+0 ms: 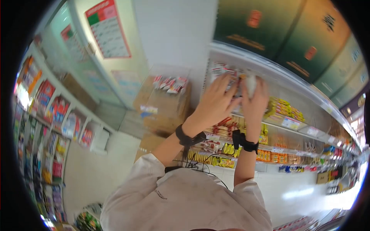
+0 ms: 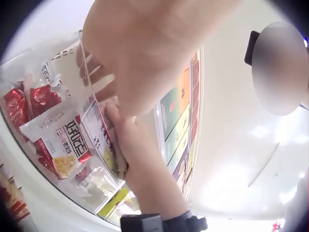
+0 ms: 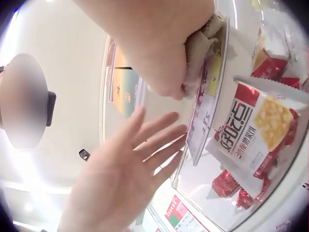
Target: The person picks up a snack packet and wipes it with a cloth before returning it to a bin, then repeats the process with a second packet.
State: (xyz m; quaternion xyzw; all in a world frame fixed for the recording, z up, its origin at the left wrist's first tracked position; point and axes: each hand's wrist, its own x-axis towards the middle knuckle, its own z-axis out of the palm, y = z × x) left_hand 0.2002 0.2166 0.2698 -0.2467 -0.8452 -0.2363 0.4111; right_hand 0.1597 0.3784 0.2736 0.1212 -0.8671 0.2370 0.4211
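Observation:
My right hand (image 1: 255, 96) grips a folded grey-white cloth (image 3: 199, 53) against the clear front panel of a snack bin, beside its price label (image 3: 203, 118). In the left wrist view the right hand (image 2: 137, 150) is seen from the side, at the label's edge. My left hand (image 1: 217, 100) is held close to it, its fingers spread and holding nothing. The right wrist view shows the left hand's (image 3: 111, 179) fingers extended toward the bin's front. Inside the bin lie red-and-white snack packets (image 2: 60, 140).
Below, shelves carry yellow snack packets (image 1: 285, 109) and orange ones (image 1: 277, 157). Large green-and-gold boxes (image 1: 254, 23) line the top. A cardboard box (image 1: 152, 94) with more packets stands at left, near a glass door (image 1: 83, 57). Another stocked shelf (image 1: 46, 115) runs along the far left.

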